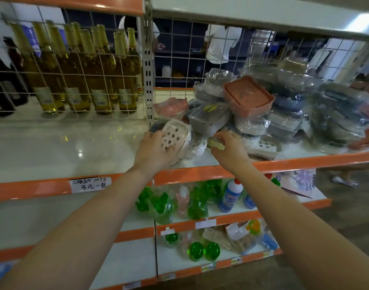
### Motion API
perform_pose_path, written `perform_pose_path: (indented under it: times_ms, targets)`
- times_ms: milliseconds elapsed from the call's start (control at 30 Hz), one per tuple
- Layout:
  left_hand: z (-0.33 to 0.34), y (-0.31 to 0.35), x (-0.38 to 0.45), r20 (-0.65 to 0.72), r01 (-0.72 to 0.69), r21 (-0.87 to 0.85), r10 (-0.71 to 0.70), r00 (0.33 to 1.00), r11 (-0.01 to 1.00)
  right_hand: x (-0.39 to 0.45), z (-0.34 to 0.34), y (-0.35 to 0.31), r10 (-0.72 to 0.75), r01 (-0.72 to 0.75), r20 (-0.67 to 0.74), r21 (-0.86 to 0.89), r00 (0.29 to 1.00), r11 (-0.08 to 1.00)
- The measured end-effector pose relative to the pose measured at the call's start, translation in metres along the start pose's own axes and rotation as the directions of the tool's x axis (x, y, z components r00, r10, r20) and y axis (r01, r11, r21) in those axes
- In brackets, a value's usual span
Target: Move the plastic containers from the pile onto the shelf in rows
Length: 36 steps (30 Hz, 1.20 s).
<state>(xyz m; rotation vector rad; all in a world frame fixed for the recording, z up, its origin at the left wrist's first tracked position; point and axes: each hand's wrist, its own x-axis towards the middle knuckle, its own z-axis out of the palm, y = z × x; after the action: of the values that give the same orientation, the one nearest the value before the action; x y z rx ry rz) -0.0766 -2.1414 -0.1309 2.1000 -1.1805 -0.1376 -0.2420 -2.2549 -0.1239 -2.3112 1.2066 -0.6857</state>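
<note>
Both hands reach up to the white shelf [74,147] with the orange front edge that crosses the middle of the frame. The left hand [153,150] sits just left of centre, its fingers curled around a cream container [175,137] with a perforated top, wrapped in clear film and resting on the shelf at the left foot of the pile. The right hand [229,146], just right of centre, pinches a small pale yellowish wrapped piece [216,144] at the base of the same pile; what that piece is cannot be told. The pile of plastic containers [263,109] fills the centre right of the frame, a loose heap of film-wrapped boxes in grey, white, blue and pink, with an orange container [248,97] tilted near its top. In the upper left, behind a white wire grid [79,65], stand rows of glass bottles [74,74] with gold foil necks. A handwritten price label [90,184] hangs on the shelf edge at lower left. Lower shelves at bottom centre carry green bottles [160,206] and a blue and white bottle [229,195].
</note>
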Motion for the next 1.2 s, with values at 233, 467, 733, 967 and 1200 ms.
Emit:
perform_pose_path:
  times_ms: [233, 467, 733, 967, 1200]
  targets:
    - [-0.032, -0.012, -0.020, 0.131, 0.007, 0.083, -0.017, 0.991, 0.997, -0.009, 0.006, -0.032, -0.034, 0.034, 0.005, 0.010, 0.999, 0.999]
    - [-0.078, -0.037, -0.058, 0.186, 0.061, 0.166, -0.092, 0.978, 0.984, -0.033, 0.025, -0.075, -0.124, 0.121, 0.047, 0.072, 0.991, 0.990]
    - [-0.138, -0.065, -0.141, 0.181, 0.155, 0.174, -0.186, 0.966, 0.972, -0.104, 0.047, -0.119, -0.125, 0.106, 0.122, 0.154, 0.985, 0.982]
    - [-0.174, -0.081, -0.213, 0.104, 0.209, 0.233, -0.238, 0.966, 0.950, -0.166, 0.061, -0.151, -0.191, 0.152, 0.164, 0.223, 0.968, 0.963]
    - [-0.197, -0.080, -0.273, 0.076, 0.245, 0.299, -0.279, 0.957, 0.922, -0.214, 0.066, -0.171, -0.281, 0.231, 0.188, 0.248, 0.941, 0.941]
